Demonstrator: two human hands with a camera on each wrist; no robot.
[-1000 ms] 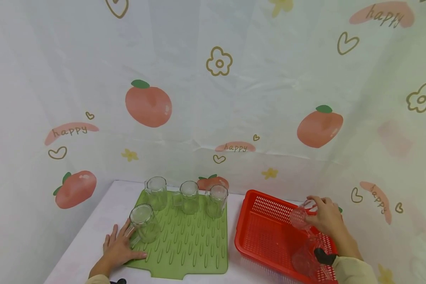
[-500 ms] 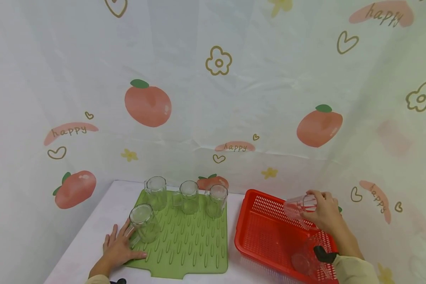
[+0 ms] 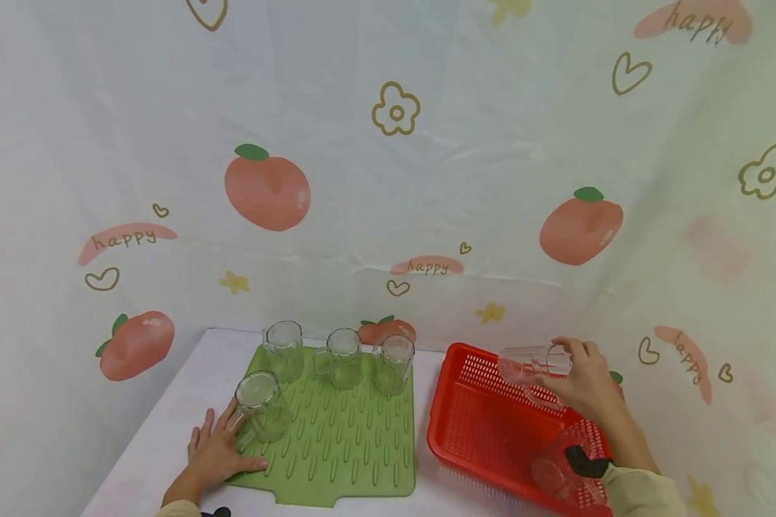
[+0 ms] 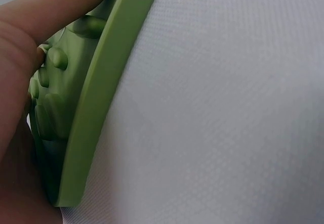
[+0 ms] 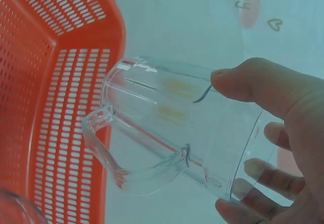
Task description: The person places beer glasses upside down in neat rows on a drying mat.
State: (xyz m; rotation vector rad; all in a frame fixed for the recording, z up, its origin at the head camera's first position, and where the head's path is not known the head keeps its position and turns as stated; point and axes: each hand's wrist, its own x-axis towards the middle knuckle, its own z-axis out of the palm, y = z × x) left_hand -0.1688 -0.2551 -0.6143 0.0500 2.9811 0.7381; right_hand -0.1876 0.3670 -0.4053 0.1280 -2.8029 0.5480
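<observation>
My right hand (image 3: 585, 380) grips a clear glass mug (image 5: 162, 118) near one end, thumb on one side and fingers on the other. The mug lies on its side over the back right of the red basket (image 3: 436, 424), its handle hanging downward in the head view. Another glass mug (image 3: 550, 470) lies in the basket, partly hidden by the right wrist. My left hand (image 3: 215, 451) rests with spread fingers on the left edge of the green mat (image 3: 336, 459). Close by its fingertips stands a glass mug (image 3: 268, 416) on the mat.
Along the mat's back edge stand a left mug (image 3: 285, 352), a middle mug (image 3: 345, 359) and a right mug (image 3: 394, 365). Mat and basket share a white table (image 3: 184, 391), with a strip of tabletop between them. A printed curtain (image 3: 336, 215) hangs close behind.
My right hand has lifted slightly and shifted left with the mug, which has tipped from slanted to nearly level. My left hand and the mugs on the mat stay put.
</observation>
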